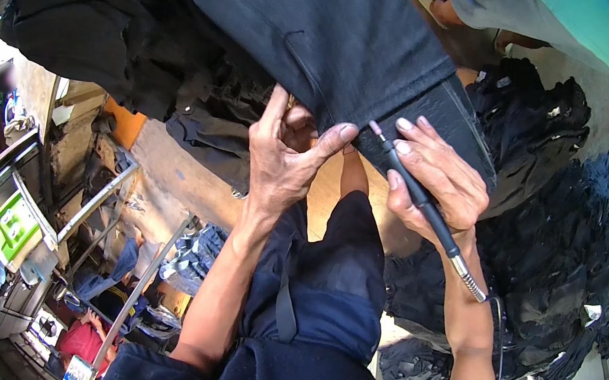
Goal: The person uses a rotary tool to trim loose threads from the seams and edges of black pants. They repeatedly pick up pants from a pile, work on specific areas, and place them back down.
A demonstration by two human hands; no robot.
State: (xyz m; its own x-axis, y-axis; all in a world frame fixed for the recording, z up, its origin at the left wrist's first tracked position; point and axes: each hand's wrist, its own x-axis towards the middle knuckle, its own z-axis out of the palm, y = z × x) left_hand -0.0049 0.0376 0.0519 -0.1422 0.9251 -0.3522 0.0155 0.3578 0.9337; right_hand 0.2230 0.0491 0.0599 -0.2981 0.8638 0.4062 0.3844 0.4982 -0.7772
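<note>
A dark pair of trousers or similar garment (295,3) stretches before me, its lower end lying over a flat dark board-like part (445,117). At the near edge, my left hand (287,147) grips the cloth, thumb on top and fingers partly behind it. My right hand (440,176) holds a slim black rotary grinder handpiece (420,197) like a pen. Its small pinkish tip (375,128) is at the cloth near my left thumb; I cannot tell whether it touches. A metal spring sleeve and thin cord trail from its rear end.
Dark garments lie heaped on the left (82,24) and in a large pile (552,248) on the right. Another person in a green top (597,30) is at the upper right. A metal frame (99,192), a green tray (14,228) and a person in red (82,342) are lower left.
</note>
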